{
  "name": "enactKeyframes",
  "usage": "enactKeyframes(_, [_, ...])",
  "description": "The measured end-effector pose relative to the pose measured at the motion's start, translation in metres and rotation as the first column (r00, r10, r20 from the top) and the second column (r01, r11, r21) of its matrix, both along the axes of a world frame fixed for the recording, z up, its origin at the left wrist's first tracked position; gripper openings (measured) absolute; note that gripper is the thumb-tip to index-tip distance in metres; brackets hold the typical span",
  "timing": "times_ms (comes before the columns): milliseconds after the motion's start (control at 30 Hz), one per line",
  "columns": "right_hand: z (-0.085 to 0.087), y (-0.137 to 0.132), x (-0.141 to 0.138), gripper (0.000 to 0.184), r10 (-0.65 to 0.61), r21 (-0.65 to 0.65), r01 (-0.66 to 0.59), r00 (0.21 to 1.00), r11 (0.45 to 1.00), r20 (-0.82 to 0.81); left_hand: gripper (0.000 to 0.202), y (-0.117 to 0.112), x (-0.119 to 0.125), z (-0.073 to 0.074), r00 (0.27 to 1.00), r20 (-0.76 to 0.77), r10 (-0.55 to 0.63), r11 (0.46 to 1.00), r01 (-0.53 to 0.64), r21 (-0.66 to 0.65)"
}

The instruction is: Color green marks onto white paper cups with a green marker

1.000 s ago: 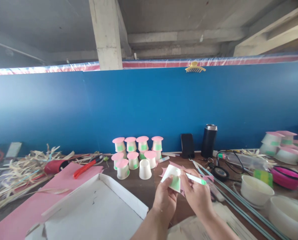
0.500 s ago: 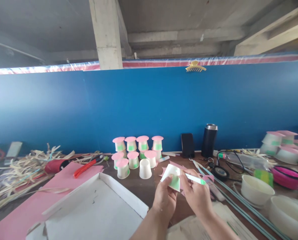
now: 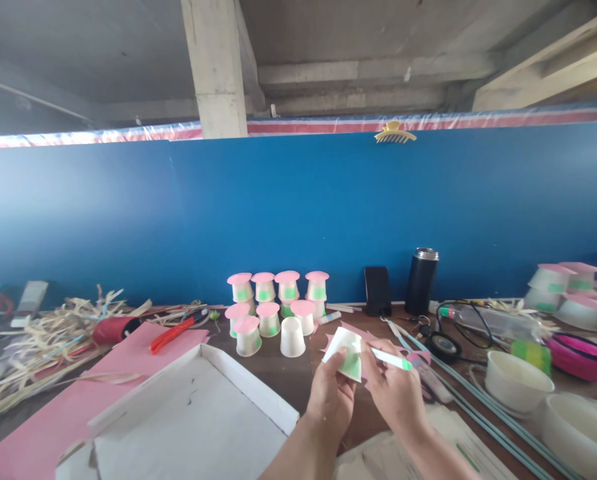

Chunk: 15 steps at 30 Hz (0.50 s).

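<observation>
My left hand (image 3: 332,393) is closed around a white paper cup (image 3: 339,341) with a green patch on its side. In my right hand (image 3: 392,387) is a white marker with a green end (image 3: 389,358), its writing end against or close to the cup; the tip is hidden by my fingers. Straight ahead, a plain white cup (image 3: 293,338) stands upside down. Behind and beside it are several upturned cups with green patches and pink paper discs (image 3: 247,325) on top, some of them stacked. Pink paper scraps (image 3: 323,341) lie behind the held cup.
A white shallow box (image 3: 188,413) and pink paper (image 3: 53,413) lie at left, with red-handled scissors or pliers (image 3: 172,335) and a heap of pale strips (image 3: 43,340). At right are a black bottle (image 3: 421,283), a phone (image 3: 377,291), light-blue strips (image 3: 478,400) and white bowls (image 3: 518,383).
The whole view has shifted slightly. Both hands keep the cup and the marker in nearly the same place.
</observation>
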State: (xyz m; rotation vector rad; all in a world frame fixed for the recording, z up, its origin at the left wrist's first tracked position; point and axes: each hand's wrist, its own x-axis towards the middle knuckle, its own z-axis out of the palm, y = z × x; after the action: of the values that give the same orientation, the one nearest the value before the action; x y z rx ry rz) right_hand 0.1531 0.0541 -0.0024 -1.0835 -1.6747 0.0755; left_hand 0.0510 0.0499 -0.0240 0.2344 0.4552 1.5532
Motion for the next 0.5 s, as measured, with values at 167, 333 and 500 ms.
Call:
enactKeyframes(167, [-0.0015, -0.0006, -0.0006, 0.026, 0.015, -0.022, -0.015, 1.0, 1.0, -0.015, 0.032, 0.0, -0.0001, 0.0019, 1.0, -0.009, -0.004, 1.0, 0.003, -0.005])
enactKeyframes(333, [-0.0029, 0.0003, -0.0007, 0.025, 0.007, -0.017, -0.007, 1.0, 1.0, -0.004, 0.029, 0.0011, 0.0001, 0.0008, 1.0, -0.001, 0.005, 1.0, -0.005, -0.021])
enactKeyframes(500, [-0.0039, 0.0021, -0.0011, 0.025, -0.014, -0.016, 0.014, 1.0, 1.0, 0.007, 0.028, 0.0006, -0.0004, 0.0008, 1.0, 0.005, 0.001, 1.0, -0.001, -0.001])
